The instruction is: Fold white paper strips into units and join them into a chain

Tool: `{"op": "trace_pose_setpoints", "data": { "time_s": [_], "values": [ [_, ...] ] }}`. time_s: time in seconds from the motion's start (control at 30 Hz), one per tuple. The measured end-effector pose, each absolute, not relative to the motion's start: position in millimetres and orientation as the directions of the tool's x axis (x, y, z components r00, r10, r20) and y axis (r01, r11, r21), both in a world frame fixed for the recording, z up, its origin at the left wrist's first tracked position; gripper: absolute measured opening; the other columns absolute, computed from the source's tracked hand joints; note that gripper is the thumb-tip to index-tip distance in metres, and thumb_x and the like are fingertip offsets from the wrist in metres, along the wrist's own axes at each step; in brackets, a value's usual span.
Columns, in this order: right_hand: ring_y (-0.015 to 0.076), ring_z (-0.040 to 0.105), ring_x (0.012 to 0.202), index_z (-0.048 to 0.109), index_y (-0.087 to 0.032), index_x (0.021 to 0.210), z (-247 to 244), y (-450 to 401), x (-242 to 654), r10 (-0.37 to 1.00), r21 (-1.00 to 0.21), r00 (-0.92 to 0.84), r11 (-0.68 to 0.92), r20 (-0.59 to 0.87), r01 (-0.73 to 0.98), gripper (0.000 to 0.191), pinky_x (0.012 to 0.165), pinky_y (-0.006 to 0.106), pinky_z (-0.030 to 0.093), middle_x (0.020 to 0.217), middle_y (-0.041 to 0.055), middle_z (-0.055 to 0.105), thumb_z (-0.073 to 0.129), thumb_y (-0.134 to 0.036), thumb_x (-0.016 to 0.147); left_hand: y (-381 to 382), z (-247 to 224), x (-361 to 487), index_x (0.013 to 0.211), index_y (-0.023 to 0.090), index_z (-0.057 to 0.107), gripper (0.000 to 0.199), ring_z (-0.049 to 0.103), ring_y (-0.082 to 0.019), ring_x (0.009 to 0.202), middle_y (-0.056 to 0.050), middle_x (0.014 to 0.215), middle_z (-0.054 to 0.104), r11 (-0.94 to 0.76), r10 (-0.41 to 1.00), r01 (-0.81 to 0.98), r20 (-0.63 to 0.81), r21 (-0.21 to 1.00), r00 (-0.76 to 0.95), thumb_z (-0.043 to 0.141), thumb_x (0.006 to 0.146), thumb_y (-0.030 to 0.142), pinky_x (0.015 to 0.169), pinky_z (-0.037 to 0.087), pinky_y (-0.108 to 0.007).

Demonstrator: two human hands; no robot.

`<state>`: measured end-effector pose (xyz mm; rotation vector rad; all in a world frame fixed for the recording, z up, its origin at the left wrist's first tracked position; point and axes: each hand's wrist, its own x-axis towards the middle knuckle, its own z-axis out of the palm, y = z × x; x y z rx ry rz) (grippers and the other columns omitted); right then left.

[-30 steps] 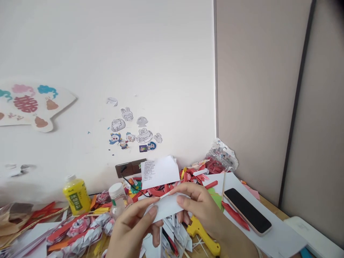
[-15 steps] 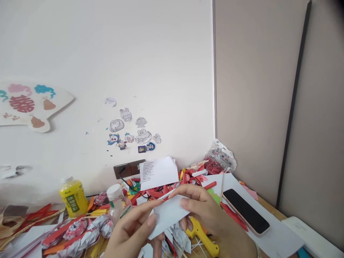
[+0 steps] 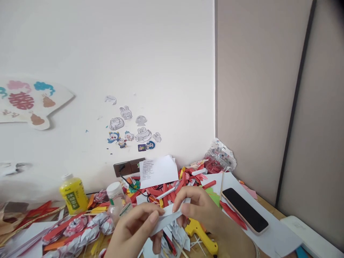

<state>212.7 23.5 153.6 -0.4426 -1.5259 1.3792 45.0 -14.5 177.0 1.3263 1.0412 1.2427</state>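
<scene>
A narrow piece of white paper (image 3: 168,221) is stretched between both hands above the cluttered table. My left hand (image 3: 139,227) pinches its left end between thumb and fingers. Its right end is gripped by my right hand (image 3: 197,211), with the index finger bent over the top and the thumb below. Folded scraps of white paper (image 3: 178,236) lie under the hands. Just below my right hand is a yellow hot glue gun (image 3: 202,238), partly covered by it.
At left stand a yellow drink bottle (image 3: 73,193) and a clear jar (image 3: 115,200) with a white lid. A phone (image 3: 245,211) rests on white sheets at right. Red paper strips (image 3: 169,190) heap against the wall, around a handwritten sheet (image 3: 158,172).
The white paper was a wider flat sheet facing me; now it shows as a narrower, folded strip. My right fingers have curled closer over its right end.
</scene>
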Motion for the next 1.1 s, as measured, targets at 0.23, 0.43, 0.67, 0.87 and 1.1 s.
{"op": "trace_pose_setpoints", "data": {
  "time_s": [0.23,0.43,0.67,0.87,1.1],
  "values": [
    [0.0087,0.054,0.052,0.055,-0.018,0.094,159,22,213,0.822,-0.923,-0.423,0.36,0.382,-0.135,0.02,0.049,0.019,0.041,0.064,-0.0023,0.054,0.051,-0.031,0.08,-13,182,48,0.08,0.018,0.067,0.024,0.053,-0.013,0.045,0.004,0.045,0.058,-0.198,0.98,0.281,0.191,0.939,0.052,0.062,0.065,0.036,0.045,0.042,-0.021],
    [0.0136,0.053,0.078,0.061,-0.018,0.083,170,18,218,0.731,-0.705,-0.412,0.665,0.545,0.246,0.009,0.067,0.023,0.041,0.083,0.0011,0.058,0.058,-0.022,0.075,-13,182,46,0.079,0.019,0.067,0.022,0.055,-0.014,0.05,0.0,0.06,0.064,-0.239,0.968,0.406,0.25,0.882,0.027,0.062,0.066,0.036,0.046,0.043,-0.021],
    [0.0124,0.054,0.072,0.062,-0.018,0.08,166,23,217,0.728,-0.691,-0.406,0.672,0.552,0.264,0.009,0.062,0.021,0.039,0.076,-0.0001,0.061,0.054,-0.022,0.08,-13,181,43,0.079,0.019,0.068,0.019,0.055,-0.013,0.049,0.0,0.062,0.064,-0.256,0.965,0.414,0.254,0.874,0.06,0.062,0.067,0.033,0.045,0.043,-0.02],
    [0.0103,0.052,0.063,0.06,-0.017,0.077,165,20,215,0.786,-0.763,-0.393,0.593,0.478,0.258,0.011,0.053,0.017,0.038,0.069,-0.0014,0.058,0.052,-0.022,0.08,-8,175,42,0.079,0.02,0.066,0.018,0.055,-0.014,0.048,0.003,0.051,0.059,-0.27,0.962,0.411,0.257,0.871,0.089,0.058,0.07,0.033,0.045,0.044,-0.02],
    [0.01,0.053,0.068,0.061,-0.02,0.077,163,17,209,0.757,-0.698,-0.42,0.639,0.5,0.321,0.006,0.058,0.017,0.036,0.071,-0.004,0.059,0.056,-0.018,0.076,-5,172,46,0.075,0.019,0.067,0.017,0.053,-0.013,0.047,0.003,0.051,0.057,-0.318,0.947,0.466,0.302,0.826,0.11,0.055,0.071,0.031,0.046,0.042,-0.02]
  ]
}}
